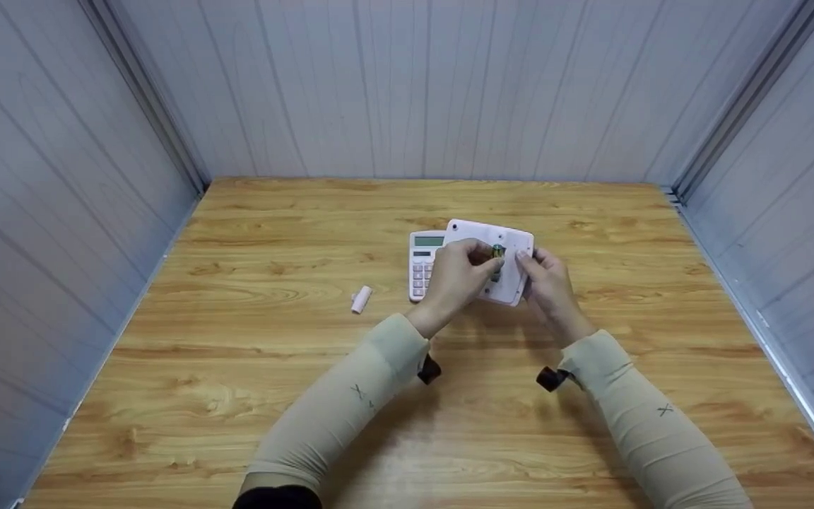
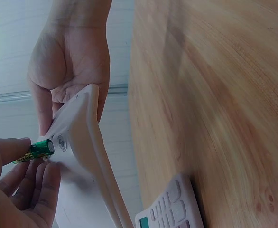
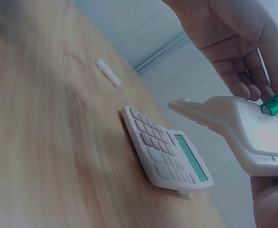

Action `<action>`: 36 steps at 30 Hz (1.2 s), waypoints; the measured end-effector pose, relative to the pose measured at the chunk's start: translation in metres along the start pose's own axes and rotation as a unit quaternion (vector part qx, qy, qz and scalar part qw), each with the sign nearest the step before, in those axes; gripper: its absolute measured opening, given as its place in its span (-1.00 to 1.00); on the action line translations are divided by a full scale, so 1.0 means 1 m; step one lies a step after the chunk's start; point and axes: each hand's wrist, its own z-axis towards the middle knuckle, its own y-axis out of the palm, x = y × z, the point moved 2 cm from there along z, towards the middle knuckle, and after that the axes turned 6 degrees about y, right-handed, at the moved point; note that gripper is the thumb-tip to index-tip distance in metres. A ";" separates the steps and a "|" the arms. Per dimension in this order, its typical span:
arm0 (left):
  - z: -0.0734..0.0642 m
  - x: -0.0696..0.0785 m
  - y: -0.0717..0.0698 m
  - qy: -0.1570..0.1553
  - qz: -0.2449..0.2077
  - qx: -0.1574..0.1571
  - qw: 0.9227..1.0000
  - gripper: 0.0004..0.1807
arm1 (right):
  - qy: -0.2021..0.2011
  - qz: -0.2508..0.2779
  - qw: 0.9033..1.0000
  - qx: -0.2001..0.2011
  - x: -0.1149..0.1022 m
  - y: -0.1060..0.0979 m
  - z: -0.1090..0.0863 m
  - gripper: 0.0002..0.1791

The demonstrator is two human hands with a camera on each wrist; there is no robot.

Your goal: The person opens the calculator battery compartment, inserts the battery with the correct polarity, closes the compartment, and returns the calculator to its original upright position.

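My left hand (image 1: 455,279) pinches a green battery (image 2: 40,149) between thumb and fingertips, right at the back of a pale pinkish-white calculator (image 1: 478,232). That calculator is lifted off the table with its back toward me, small screw holes showing near its corners. My right hand (image 1: 552,286) grips its right side, thumb on the back and fingers behind. In the right wrist view the battery (image 3: 273,105) is against the casing's recessed area. Fingers partly hide the battery slot in the head view.
A second pale calculator (image 3: 160,152) lies keys-up on the table, partly covered by the held one in the head view. To its left lies a small pinkish-white cover piece (image 1: 361,300). The wooden table (image 1: 273,396) is enclosed by panelled walls (image 1: 393,92).
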 end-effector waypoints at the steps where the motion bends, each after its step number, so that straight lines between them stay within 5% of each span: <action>1: 0.000 0.000 0.000 0.000 0.001 0.000 1.000 -0.83 | 0.001 0.001 1.000 0.000 0.000 0.001 0.000 -0.53; 14: 0.000 0.001 -0.001 0.031 0.085 -0.004 0.996 -0.86 | -0.015 0.021 1.000 -0.009 0.000 0.007 -0.001 -0.51; 28: -0.001 -0.003 0.000 0.089 0.118 0.000 0.989 -0.82 | -0.013 0.023 1.000 -0.007 0.002 0.006 0.000 -0.61; 36: 0.002 -0.006 -0.003 0.040 0.057 0.027 0.997 -0.83 | -0.002 -0.002 1.000 -0.010 0.004 0.005 -0.001 -0.58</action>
